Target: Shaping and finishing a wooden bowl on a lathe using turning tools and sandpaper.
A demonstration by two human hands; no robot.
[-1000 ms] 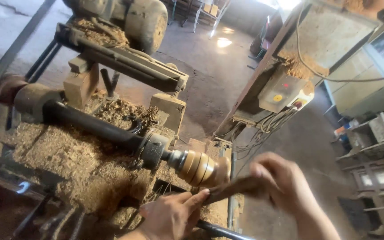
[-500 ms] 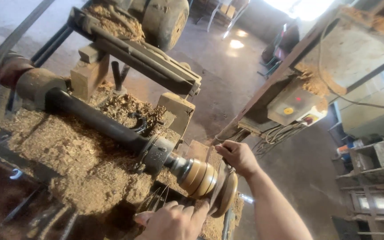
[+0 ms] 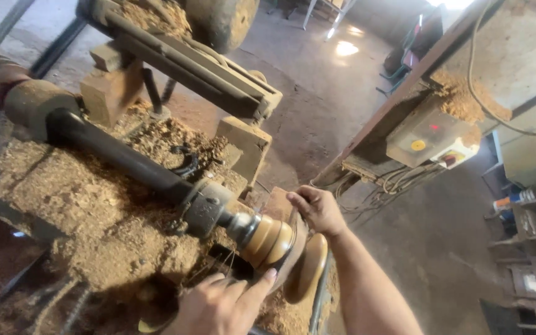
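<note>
1. Half a second ago the right hand (image 3: 316, 209) hovered just above the round, pale turned-wood piece (image 3: 280, 245) on the lathe; now it has come down onto the piece's upper edge, fingers curled over the rim in a loose grip, grasping the wood.
2. The long wooden-handled tool that this hand held a second ago is gone from view, so cutting seems to have given way to handling the piece directly.
3. The left hand (image 3: 221, 304) has moved up from below; its fingers lie flat and released, fingertips touching the lower side of the piece, holding nothing.
4. The piece sits at the end of the dark steel lathe spindle (image 3: 116, 155), mounted on the grey metal chuck (image 3: 209, 208), with a flat wooden disc (image 3: 308, 270) just beside it on the right.
5. Brown wood shavings (image 3: 82, 211) cover the lathe bed beneath.
6. To the right, a pale rectangular switch box (image 3: 423, 133) hangs under a dusty shelf; it bears a small round yellow mark and a small red one. Tangled cables (image 3: 392, 183) run below it.
</note>
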